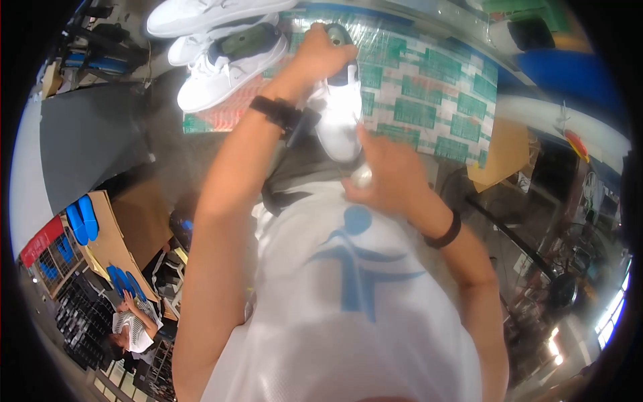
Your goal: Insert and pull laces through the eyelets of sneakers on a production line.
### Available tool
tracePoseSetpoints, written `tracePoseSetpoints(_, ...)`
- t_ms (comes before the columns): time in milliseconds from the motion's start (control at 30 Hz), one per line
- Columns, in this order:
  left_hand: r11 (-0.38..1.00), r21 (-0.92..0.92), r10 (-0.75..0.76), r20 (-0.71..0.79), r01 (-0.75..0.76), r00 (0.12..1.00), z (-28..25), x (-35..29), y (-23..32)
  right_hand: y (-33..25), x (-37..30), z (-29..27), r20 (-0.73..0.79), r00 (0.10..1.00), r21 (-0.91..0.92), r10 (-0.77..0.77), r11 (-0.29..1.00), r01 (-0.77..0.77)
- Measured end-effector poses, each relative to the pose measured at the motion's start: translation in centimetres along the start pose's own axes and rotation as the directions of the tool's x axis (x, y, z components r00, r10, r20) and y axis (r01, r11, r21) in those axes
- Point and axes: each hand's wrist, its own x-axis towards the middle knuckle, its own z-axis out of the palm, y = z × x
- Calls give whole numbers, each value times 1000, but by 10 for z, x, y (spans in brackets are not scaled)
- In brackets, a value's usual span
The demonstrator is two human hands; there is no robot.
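The white shoe is in front of the person's body, its heel end over the table and its rounded toe reaching past the near edge; whether its sole rests on the surface I cannot tell. The left hand is closed around the collar at the heel end, thumb across the opening, while the right hand is bent beside the toe, index finger at or just beside the upper and the grip apparently pinching a small whitish wad, too blurred to identify. With the hold only at the heel, a sideways push on the toe could swivel the shoe or twist it loose; a loosened grip on the wad might let it drop toward the lap, and grime on the fingers would mark so pale an upper. The wristwatch sits close to the shoe's side, so its hard case could scuff it. The upper looks smooth and bright, with a narrow tongue end and a dark olive insole inside. Similar white shoes crowd the left part of the table, near enough to be knocked by the left forearm. The covering is a glossy, creased film over green and white blocks, likely slippery under a sole. The person's shirt is soft, thin-looking white fabric printed with a blue figure.
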Motion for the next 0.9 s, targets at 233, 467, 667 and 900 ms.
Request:
tracePoseSetpoints(233, 998, 63, 13, -13, -12, 1000, -5, 15, 8, 22, 30, 11, -126, 989, -50, -81, 996, 75)
tracePoseSetpoints(467, 998, -49, -34, 71, 38, 997, -19, 24, 23, 2, 24, -12, -39, 999, 53, 3, 999, -1)
tracePoseSetpoints(667, 928, -372, 86, 122, -35, 989, -12, 0, -18, 34, 17, 26, -233, 972, 185, -25, 980, 69)
tracePoseSetpoints(900, 768, -632, -207, -86, 107, 975, -5, -93, -22, 38, 19, 79, -69, 928, 237, 367, 910, -342)
